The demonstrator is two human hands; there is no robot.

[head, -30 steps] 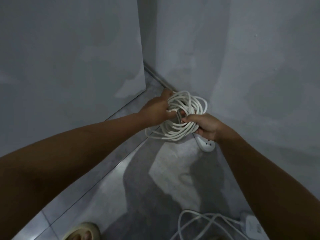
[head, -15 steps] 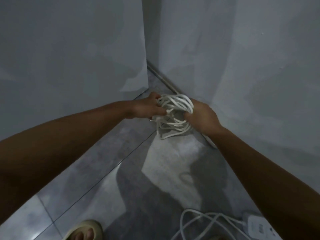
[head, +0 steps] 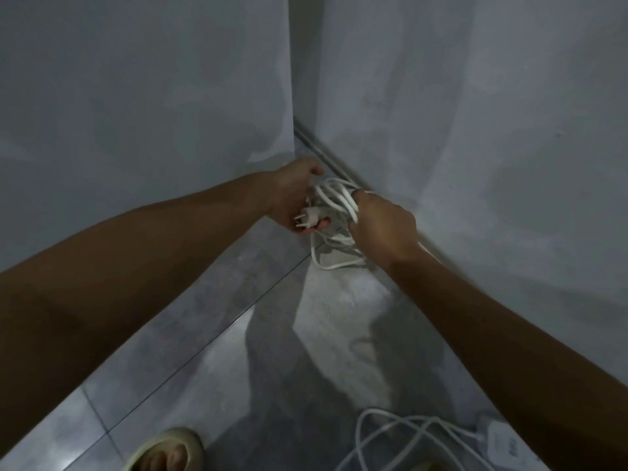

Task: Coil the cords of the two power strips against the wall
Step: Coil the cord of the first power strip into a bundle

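Far along the floor, close to the right wall, a person's right hand grips a bundle of coiled white cord. The left hand curls around its plug. At the near right, a second power strip lies with its loose cord sprawled on the floor.

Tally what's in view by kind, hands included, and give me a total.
Hands: 2, left hand and right hand
Cords: 2, held bundle and loose cord on the floor
Plugs: 1, plug in the left hand
Power strips: 1 in view, power strip
Sandals: 1, sandal
Total: 7
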